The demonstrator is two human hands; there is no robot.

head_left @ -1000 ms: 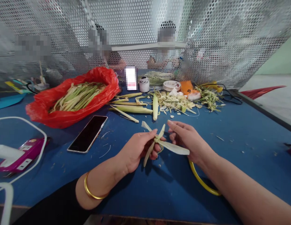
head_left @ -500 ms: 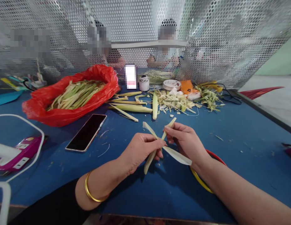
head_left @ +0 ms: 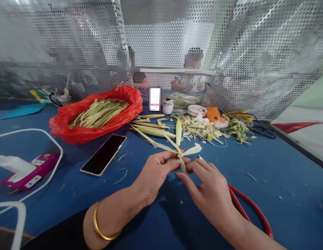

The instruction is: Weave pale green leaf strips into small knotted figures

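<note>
My left hand [head_left: 157, 170] is closed, thumb and fingers pinching crossed corn husk strips [head_left: 180, 155] at their knotted middle. Pale ends of the strips fan out to the left, upward and to the right, and one folded end hangs down. Around that lower end, the thumb and forefinger of my right hand [head_left: 207, 185] come together. Partly hidden beneath my right hand and forearm lie scissors [head_left: 257, 208] with red and yellow handles; a bit of metal tip shows beyond the fingers.
A red plastic bag [head_left: 73, 135] of husk strips stands at left, near a phone [head_left: 104, 154] and a purple power strip [head_left: 44, 170] with a white cable. Behind my hands lie husk pieces [head_left: 156, 132], scraps [head_left: 200, 128] and a white jar [head_left: 167, 106]. People sit beyond a perforated screen [head_left: 161, 38].
The husk strips have been turned, and their crossing now shows as a knot. My right hand has moved from the upper end down to the lower end. The view has tilted up.
</note>
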